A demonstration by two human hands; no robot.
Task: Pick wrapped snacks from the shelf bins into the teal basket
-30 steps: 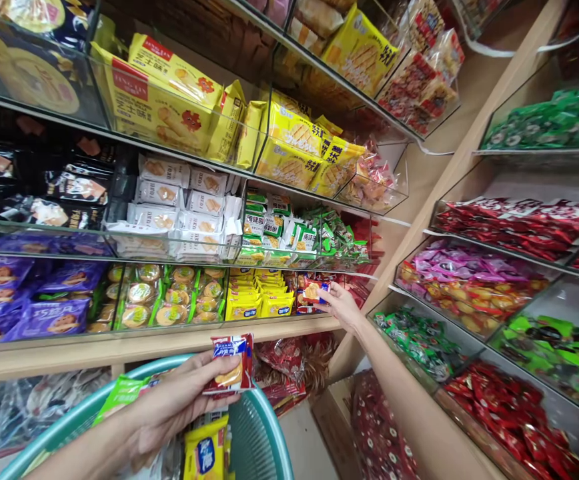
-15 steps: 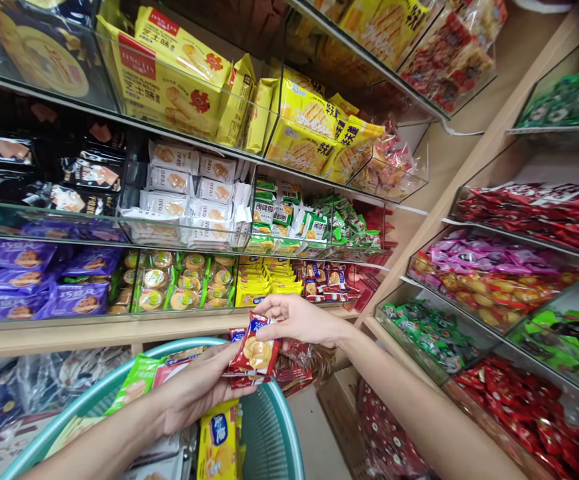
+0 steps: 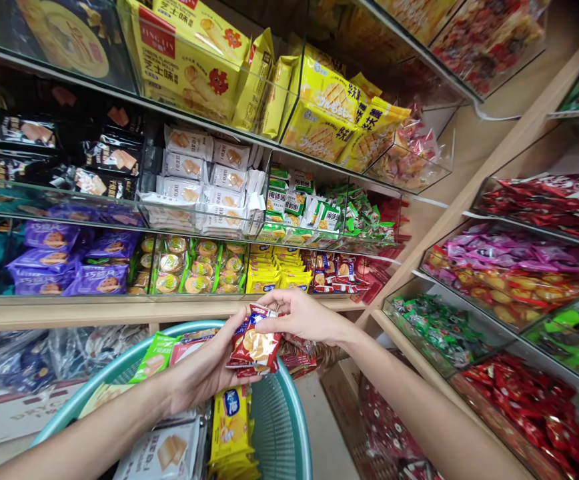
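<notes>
Both hands meet over the teal basket (image 3: pixel 297 413) on a small stack of red snack packets (image 3: pixel 255 345) with blue labels and round biscuits printed on them. Palm up, my left hand (image 3: pixel 207 367) supports the packets from below and the left side. My right hand (image 3: pixel 299 317) grips the top one from the right, thumb across its front. Inside the basket lie yellow packets (image 3: pixel 230 427), a white wafer packet (image 3: pixel 162 453) and a green packet (image 3: pixel 155 357). Similar red packets (image 3: pixel 334 270) sit in a bin on the lowest shelf, just behind my right hand.
Clear-fronted bins hold purple cookie packs (image 3: pixel 102 277), white packets (image 3: pixel 184 167) and yellow boxes (image 3: pixel 189 60). On the right, a side shelf carries bins of red sweets (image 3: pixel 529 407) and green sweets (image 3: pixel 434 330). Bagged goods (image 3: pixel 84 353) and a cardboard box (image 3: pixel 342 413) stand below.
The view has shifted, so shelves on the left appear farther right and slightly higher. My hands have drawn closer together around the red packets, with the left fingers now behind the stack.
</notes>
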